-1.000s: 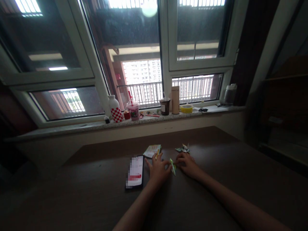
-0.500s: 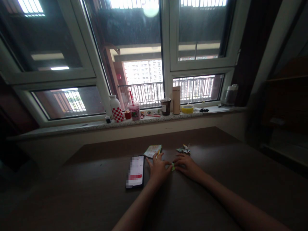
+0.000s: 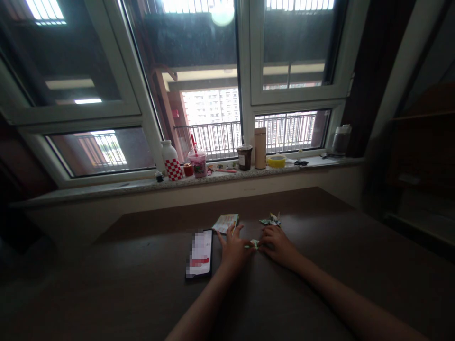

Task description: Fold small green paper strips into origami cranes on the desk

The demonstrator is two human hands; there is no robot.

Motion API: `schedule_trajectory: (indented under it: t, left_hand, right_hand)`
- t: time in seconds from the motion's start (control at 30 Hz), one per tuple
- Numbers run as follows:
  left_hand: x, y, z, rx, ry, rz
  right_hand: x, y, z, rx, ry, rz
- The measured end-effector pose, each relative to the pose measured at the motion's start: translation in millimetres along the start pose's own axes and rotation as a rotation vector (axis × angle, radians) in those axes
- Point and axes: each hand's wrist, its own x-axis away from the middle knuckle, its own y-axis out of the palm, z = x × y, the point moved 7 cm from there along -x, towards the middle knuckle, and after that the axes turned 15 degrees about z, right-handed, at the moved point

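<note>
Green and white show on the small folded paper [image 3: 254, 244] between the two hands, low over the dark brown surface [image 3: 142, 303] and right of the scene's middle. The left hand [image 3: 235, 250] pinches its left end between thumb and forefinger, with the other fingers spread toward the far side. The right hand [image 3: 280, 246] has its fingers bent and bunched, their tips pinching the paper's right end; the exact folds are too small to tell.

Just beyond the right hand lies a crumpled-looking folded paper piece [image 3: 273, 220], patterned in green, white and dark tones. A printed pad of paper [image 3: 225, 222] lies at the far side of the left hand, close to its raised fingers. Left of that hand, a phone [image 3: 201, 253] lies face up with its screen lit, partly blurred out.

On the far windowsill [image 3: 142, 188], from left to right, stand a red-and-white checked bottle [image 3: 172, 161], a pink drink cup [image 3: 198, 163], a dark cup [image 3: 244, 157] and a tan flask [image 3: 260, 148], with a yellow tape roll [image 3: 277, 162] just beside the flask
</note>
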Motion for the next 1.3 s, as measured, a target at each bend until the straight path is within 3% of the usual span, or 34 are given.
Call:
schedule_trajectory:
  t: [0.3,0.77,1.3]
  left_hand:
    - [-1.7,-1.6,0.4,0.009,-0.001,-0.027]
    - [-4.2,3.4,-8.0,0.025,-0.043,-0.076]
    - [-2.7,7.3,-10.5,0.090,-0.211,-0.047]
  right_hand:
    - [0.3,1.3,-5.3,-0.004,-0.053,0.012]
    - [-2.8,2.2,-6.7,0.047,-0.023,0.000]
    - [-0.2,19.8,20.8,0.065,0.292,-0.013]
